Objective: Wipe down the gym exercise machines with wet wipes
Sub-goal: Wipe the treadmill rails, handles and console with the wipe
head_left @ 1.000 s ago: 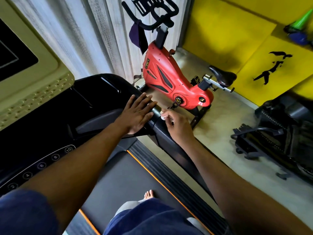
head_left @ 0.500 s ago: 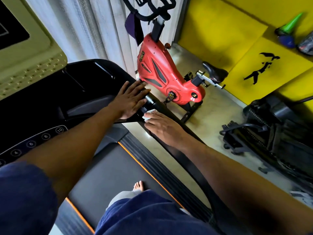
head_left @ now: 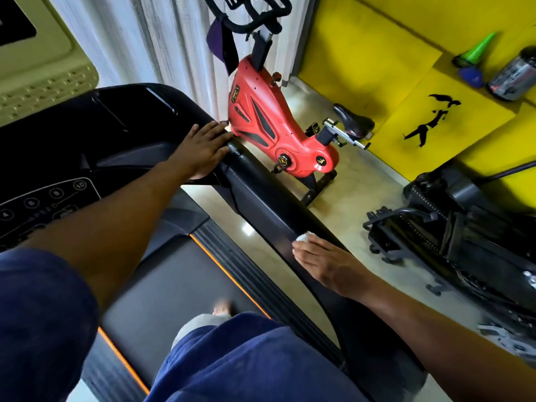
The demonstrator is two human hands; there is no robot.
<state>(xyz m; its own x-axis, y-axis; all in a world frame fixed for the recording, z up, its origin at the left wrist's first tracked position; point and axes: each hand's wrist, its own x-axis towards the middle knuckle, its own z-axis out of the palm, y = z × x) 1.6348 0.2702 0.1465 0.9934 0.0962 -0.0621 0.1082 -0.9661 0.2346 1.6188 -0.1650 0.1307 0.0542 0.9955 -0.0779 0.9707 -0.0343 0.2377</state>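
On the smooth black treadmill rail [head_left: 269,204], the flat right hand [head_left: 324,265] presses a crumpled white wipe [head_left: 303,237]; the left hand [head_left: 203,149] rests flat.

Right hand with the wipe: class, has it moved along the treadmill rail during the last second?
Yes. The right hand, pressing the wipe, slid down the treadmill rail toward the person, away from the left hand resting at the rail's top.

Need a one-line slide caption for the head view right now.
Right hand presses a white wet wipe on the treadmill's black handrail; left hand rests flat near its top.
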